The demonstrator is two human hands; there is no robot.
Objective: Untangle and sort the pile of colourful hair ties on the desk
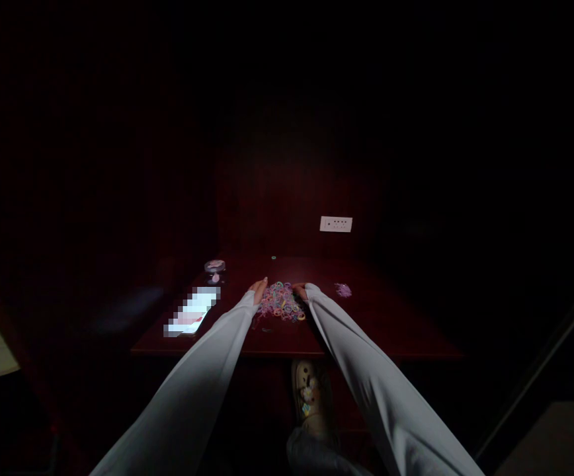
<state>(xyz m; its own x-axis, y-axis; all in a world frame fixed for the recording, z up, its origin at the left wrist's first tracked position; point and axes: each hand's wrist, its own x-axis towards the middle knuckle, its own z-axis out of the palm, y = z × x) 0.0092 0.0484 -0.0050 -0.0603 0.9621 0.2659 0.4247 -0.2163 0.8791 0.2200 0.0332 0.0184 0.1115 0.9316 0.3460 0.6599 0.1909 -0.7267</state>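
On the dark red table (pixel 396 324), a pile of small colourful bands (pixel 281 303) sits between the left hand (pixel 258 289) and right hand (pixel 301 291). I see both cupped loosely at its sides; whether either grips any, I cannot tell.

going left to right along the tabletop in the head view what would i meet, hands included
bright-screened device, left hand, big pile of small colourful bands, right hand, small purplish cluster
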